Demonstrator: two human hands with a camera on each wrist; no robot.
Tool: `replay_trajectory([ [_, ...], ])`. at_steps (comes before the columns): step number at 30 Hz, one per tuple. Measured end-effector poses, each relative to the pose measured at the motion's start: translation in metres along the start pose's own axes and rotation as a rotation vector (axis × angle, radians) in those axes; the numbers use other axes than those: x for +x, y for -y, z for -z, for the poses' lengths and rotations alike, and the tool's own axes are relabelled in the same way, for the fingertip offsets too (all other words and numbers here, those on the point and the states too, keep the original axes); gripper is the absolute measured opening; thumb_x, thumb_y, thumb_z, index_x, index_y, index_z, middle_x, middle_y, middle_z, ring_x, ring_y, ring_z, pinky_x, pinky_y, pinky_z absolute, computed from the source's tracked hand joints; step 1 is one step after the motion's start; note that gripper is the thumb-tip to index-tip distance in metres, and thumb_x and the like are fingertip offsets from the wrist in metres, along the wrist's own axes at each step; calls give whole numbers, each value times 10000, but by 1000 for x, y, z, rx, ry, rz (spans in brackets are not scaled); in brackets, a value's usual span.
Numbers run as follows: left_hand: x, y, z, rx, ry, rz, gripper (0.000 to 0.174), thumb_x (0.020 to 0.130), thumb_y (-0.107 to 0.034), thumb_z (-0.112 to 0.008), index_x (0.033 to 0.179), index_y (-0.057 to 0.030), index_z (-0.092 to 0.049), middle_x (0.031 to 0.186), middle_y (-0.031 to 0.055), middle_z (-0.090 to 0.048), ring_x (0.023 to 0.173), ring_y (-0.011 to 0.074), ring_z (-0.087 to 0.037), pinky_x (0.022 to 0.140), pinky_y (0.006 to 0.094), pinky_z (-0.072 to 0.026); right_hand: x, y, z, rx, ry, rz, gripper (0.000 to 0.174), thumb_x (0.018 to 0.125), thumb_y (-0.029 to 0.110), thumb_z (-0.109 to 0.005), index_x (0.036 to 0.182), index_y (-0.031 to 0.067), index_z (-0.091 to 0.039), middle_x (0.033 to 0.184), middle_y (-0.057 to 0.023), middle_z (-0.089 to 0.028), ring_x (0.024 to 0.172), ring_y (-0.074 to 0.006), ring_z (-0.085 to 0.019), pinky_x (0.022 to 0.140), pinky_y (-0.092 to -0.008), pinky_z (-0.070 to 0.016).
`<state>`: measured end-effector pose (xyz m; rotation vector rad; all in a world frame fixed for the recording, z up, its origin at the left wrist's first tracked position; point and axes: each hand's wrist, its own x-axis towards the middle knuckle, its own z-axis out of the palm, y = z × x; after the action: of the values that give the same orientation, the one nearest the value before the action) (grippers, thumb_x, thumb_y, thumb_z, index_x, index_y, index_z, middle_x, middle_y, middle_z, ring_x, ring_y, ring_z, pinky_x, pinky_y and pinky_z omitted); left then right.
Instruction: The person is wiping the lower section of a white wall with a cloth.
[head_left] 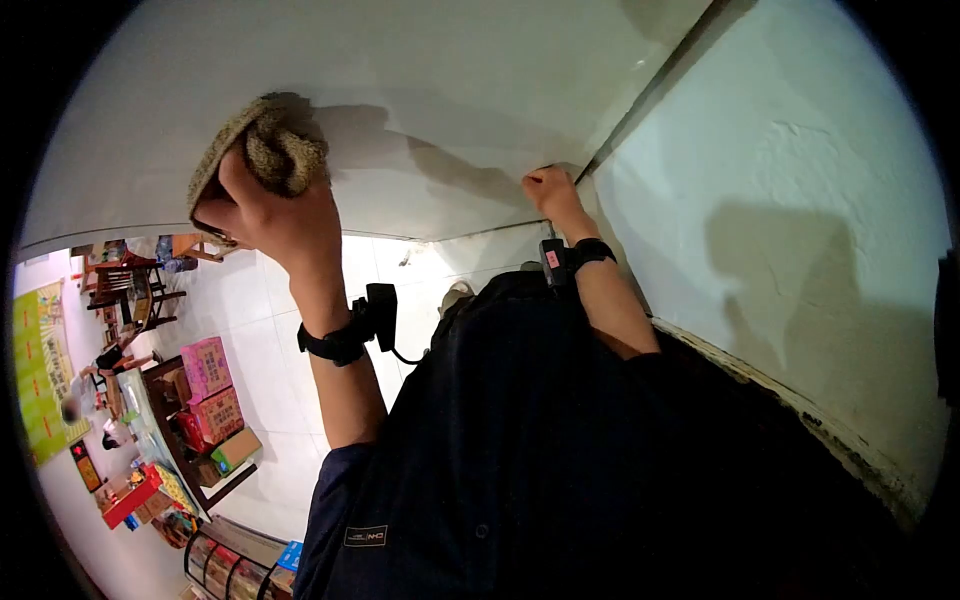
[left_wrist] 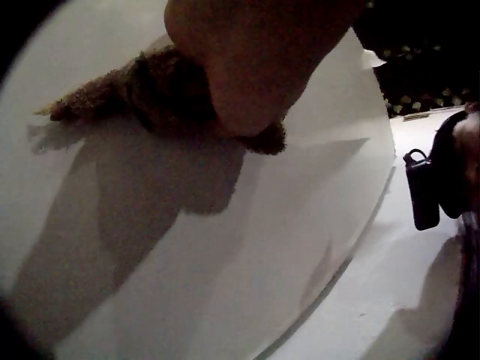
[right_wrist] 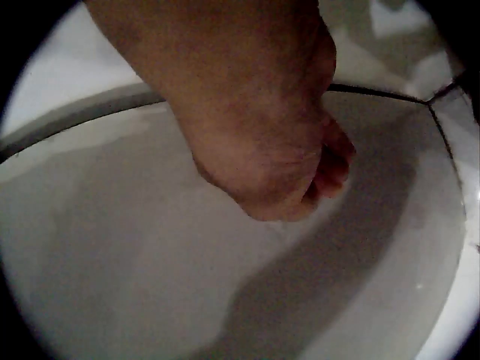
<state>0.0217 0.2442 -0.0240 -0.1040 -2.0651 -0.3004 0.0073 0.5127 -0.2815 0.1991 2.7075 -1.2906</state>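
My left hand (head_left: 270, 218) grips a bunched olive-brown towel cloth (head_left: 288, 155) against a smooth white panel (head_left: 450, 60). In the left wrist view the cloth (left_wrist: 150, 94) spreads out past the fingers, and the back of the hand (left_wrist: 255, 67) covers part of it. Over to the right, my right hand (head_left: 553, 195) is at the panel's lower edge, close to the corner with the wall. Its fingers are curled in, with nothing seen in them, as the right wrist view of the hand (right_wrist: 262, 157) also shows.
A pale wall (head_left: 790, 200) meets the panel on the right. Behind at the left are a tiled floor (head_left: 270, 390), wooden chairs (head_left: 130, 290), a table with pink boxes (head_left: 207, 370) and a glass-fronted case (head_left: 215, 565). Another person (head_left: 85, 400) is in the background.
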Motion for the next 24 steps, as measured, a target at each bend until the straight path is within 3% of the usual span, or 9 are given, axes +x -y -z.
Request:
replay_trajectory([
  [1, -5, 2, -5, -41, -31, -4, 677, 620, -99, -830, 1198, -73, -479, 1119, 197, -354, 1073, 353, -392, 890, 470, -386, 0, -2, -4, -1, 1, -1, 269, 799, 223, -564, 781, -38, -629, 691, -237, -596, 564, -318, -574, 611, -388, -480],
  [4, -15, -1, -12, -77, -32, 24, 675, 626, -104, -832, 1201, -66, -481, 1123, 201, -353, 1074, 362, -388, 902, 469, -375, 2, -13, -14, 259, -203, 230, 155, 760, 95, -606, 720, -55, -610, 643, -193, -610, 508, -249, -539, 536, -372, -471],
  [6, -18, 2, -12, -68, -17, 24, 681, 633, -94, -825, 1212, -65, -466, 1140, 211, -343, 1078, 373, -386, 904, 474, -370, 4, -13, -15, 704, 173, -352, 95, 751, -16, -639, 841, -45, -633, 717, -122, -637, 569, -200, -589, 546, -333, -496],
  [7, -19, 4, -12, -68, 3, 40, 681, 640, -86, -818, 1219, -66, -460, 1145, 216, -339, 1078, 378, -386, 904, 475, -369, 2, -14, -16, 701, 178, -351, 95, 751, -16, -639, 841, -45, -633, 717, -122, -637, 569, -200, -589, 546, -333, -496],
  [9, -19, 5, -10, -66, 22, 57, 681, 647, -79, -811, 1226, -67, -453, 1151, 222, -335, 1077, 382, -386, 905, 476, -368, -5, -27, -23, 966, 212, -693, 142, 770, -56, -604, 908, -22, -593, 732, -119, -600, 589, -214, -583, 548, -340, -500],
  [13, -14, 1, -13, -74, 4, 20, 668, 649, -66, -797, 1223, -66, -455, 1150, 230, -335, 1067, 386, -393, 893, 473, -374, -4, -41, -23, 1092, 150, -786, 164, 786, -69, -563, 937, -5, -564, 738, -111, -577, 594, -227, -568, 578, -356, -507],
  [15, -16, 1, -12, -78, -6, 36, 663, 647, -65, -795, 1220, -65, -460, 1150, 231, -336, 1062, 389, -397, 892, 473, -375, -5, -34, -21, 1268, 87, -651, 151, 806, -50, -535, 945, -1, -566, 745, -111, -575, 633, -237, -569, 620, -369, -521],
  [19, -25, -3, -15, -89, 66, 46, 639, 652, -71, -785, 1205, -74, -466, 1125, 241, -365, 1048, 395, -408, 890, 478, -379, -1, -20, -21, 1489, 57, -636, 96, 866, -23, -513, 932, 25, -565, 826, -113, -584, 727, -233, -588, 656, -374, -530],
  [24, -39, 1, -13, -116, 215, 99, 632, 647, -73, -782, 1201, -87, -477, 1117, 238, -385, 1050, 402, -411, 876, 480, -398, -2, -5, -21, 1647, 102, -753, 137, 902, 17, -458, 981, 40, -567, 910, -105, -573, 854, -233, -584, 815, -406, -540],
])
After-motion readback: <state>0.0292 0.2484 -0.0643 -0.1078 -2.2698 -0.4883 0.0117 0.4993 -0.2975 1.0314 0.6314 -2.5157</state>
